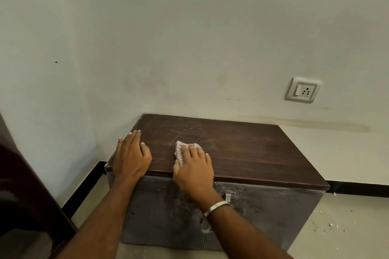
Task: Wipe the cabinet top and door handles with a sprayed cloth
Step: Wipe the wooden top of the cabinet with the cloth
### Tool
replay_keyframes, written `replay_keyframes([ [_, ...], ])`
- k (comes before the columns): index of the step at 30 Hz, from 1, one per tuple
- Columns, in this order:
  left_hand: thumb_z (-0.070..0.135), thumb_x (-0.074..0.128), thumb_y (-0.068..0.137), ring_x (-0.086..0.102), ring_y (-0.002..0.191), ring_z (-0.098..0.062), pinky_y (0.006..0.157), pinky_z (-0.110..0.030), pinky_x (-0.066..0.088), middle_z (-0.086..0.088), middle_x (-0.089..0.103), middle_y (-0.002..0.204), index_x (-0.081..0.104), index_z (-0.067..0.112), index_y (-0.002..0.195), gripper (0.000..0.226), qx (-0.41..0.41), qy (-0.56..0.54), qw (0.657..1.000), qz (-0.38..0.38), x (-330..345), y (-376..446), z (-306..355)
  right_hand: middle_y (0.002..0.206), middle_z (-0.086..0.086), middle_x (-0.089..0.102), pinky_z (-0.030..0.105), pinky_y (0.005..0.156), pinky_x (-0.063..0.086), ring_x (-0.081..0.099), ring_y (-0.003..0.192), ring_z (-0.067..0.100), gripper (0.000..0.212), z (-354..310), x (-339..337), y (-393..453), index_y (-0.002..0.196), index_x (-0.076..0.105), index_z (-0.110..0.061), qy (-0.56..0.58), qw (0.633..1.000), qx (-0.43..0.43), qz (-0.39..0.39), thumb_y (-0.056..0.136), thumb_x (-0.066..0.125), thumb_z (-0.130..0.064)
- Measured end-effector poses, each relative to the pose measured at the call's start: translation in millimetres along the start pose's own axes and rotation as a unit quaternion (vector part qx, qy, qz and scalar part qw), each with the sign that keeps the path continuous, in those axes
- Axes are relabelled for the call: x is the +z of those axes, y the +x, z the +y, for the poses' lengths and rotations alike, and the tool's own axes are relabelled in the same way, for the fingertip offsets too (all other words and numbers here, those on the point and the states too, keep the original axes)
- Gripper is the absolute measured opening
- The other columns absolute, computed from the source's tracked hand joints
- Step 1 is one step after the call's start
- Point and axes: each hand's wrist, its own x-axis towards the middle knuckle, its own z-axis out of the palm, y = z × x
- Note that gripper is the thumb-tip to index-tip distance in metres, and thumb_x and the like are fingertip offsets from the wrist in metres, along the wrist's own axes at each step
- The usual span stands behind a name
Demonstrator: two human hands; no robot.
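A low cabinet with a dark brown, scratched wooden top (pixel 242 149) stands against the wall. Its grey front doors are dusty, and a small metal door handle (pixel 227 196) shows just right of my right wrist. My right hand (pixel 194 167) presses a pinkish-white cloth (pixel 179 150) flat onto the front left part of the top; most of the cloth is hidden under the palm. My left hand (pixel 131 155) lies flat on the top's left edge, fingers spread, holding nothing. A metal bangle sits on my right wrist.
A white wall socket with switch (pixel 302 90) sits on the wall to the right. Dark furniture (pixel 25 185) stands close on the left. Crumbs of debris (pixel 328 224) lie on the tiled floor right of the cabinet. A black skirting runs along the wall.
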Motion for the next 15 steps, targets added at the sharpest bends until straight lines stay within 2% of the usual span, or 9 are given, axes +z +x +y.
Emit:
replay_keyframes([
  [8,0.029,0.029,0.087,0.040,0.138,-0.025,0.121,-0.038,0.012,-0.015,0.047,0.145,0.045,0.002,0.141,0.062,0.007,0.008,1.000,0.000,-0.1,-0.5,-0.3,0.157,0.005,0.027,0.044,0.119,0.017,0.017,0.146,0.023,0.060,88.5,-33.5,4.1,0.148,0.028,-0.019,-0.032,0.993,0.111,0.007,0.093,0.037,-0.041],
  [12,0.028,0.030,0.087,0.041,0.137,-0.026,0.121,-0.040,0.015,-0.015,0.049,0.143,0.047,0.001,0.139,0.061,0.014,0.019,1.000,0.004,0.8,-1.3,0.6,0.158,0.009,0.022,0.044,0.120,0.015,0.012,0.147,0.027,0.062,79.3,-27.6,14.5,0.150,0.023,-0.016,-0.052,0.991,0.123,-0.002,0.094,0.034,-0.041],
  [15,0.029,0.030,0.087,0.040,0.137,-0.026,0.121,-0.038,0.014,-0.015,0.049,0.144,0.046,0.001,0.140,0.062,0.015,0.021,1.000,0.006,1.1,-2.0,1.5,0.159,0.010,0.017,0.045,0.121,0.011,0.009,0.148,0.029,0.064,52.1,-16.0,26.4,0.151,0.018,-0.016,-0.045,0.994,0.101,-0.023,0.095,0.033,-0.042],
])
